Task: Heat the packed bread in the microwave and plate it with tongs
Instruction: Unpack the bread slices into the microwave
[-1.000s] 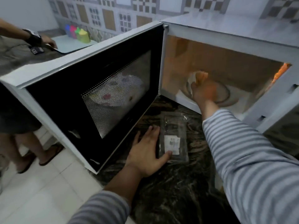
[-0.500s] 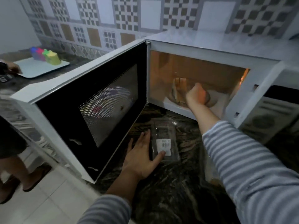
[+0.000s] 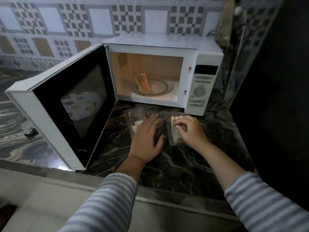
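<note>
My left hand (image 3: 147, 139) lies flat with its fingers (image 3: 154, 120) straight and slightly spread, pressing down on an emptied clear plastic pack (image 3: 133, 122) that sits on the dark marbled counter (image 3: 175, 161) just in front of the microwave (image 3: 167, 67). My right hand (image 3: 189, 129) is beside it, to the right, its fingers curled in and pinching the near end of pale bread slices (image 3: 175, 118) at the top of a second clear pack (image 3: 173, 136), which also lies on the counter in front of the microwave, below its control panel (image 3: 201, 87); how many slices are in that pack I cannot tell, since my hand covers most of it. The two packs lie close together, side by side, and I cannot tell whether they touch. Both my forearms come up from the bottom edge in blue-and-white striped sleeves (image 3: 107, 203). Inside the microwave, a stack of bread (image 3: 143, 83) stands tilted on edge on the left part of the glass turntable (image 3: 160, 86), in the lit orange cavity. The microwave door (image 3: 70, 106) hangs wide open to the left of the cavity, its dark mesh window facing me. Left of the door, a small dark object (image 3: 31, 132) lies on a grey patterned surface; it is too blurred to name. Behind the microwave runs a wall of checked tiles (image 3: 100, 22).
</note>
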Motion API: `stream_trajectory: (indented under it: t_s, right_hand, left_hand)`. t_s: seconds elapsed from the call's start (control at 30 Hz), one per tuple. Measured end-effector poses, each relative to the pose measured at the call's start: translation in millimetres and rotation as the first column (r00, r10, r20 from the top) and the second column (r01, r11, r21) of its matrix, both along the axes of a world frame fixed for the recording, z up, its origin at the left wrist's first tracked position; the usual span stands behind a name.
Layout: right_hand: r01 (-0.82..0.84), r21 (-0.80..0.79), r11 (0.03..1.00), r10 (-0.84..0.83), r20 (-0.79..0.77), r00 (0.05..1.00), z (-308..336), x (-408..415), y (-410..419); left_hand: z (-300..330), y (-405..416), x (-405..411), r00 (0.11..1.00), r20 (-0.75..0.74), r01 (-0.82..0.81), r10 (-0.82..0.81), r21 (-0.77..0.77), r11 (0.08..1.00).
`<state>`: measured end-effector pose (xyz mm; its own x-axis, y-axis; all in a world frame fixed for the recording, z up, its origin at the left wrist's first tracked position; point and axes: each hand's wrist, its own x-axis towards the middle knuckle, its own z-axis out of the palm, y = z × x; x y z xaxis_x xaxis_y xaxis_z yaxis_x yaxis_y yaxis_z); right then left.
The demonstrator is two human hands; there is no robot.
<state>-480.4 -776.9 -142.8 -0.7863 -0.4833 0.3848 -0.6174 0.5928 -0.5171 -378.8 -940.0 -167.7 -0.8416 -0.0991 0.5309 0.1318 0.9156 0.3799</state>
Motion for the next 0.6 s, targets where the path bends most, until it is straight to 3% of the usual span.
stream_trajectory:
  t_s: [0.23,0.4,0.6]
  right_hand:
    - [-0.009,0.132,0.991,-0.003,0.091,0.996,-38,26,46]
    - [0.009,0.016,1.000,-0.010,0.091,0.996,-44,27,36]
    - [-0.083,-0.065,0.994,0.086,0.052,0.995,-52,36,18]
  left_hand:
    - [-24,38,-13,0.972,0.216,0.055,-0.091,0.168,0.984]
    - [-30,37,-14,0.970,0.230,0.028,-0.077,0.211,0.977]
    - [-36,14,-2,0.977,0.210,-0.017,-0.033,0.232,0.972]
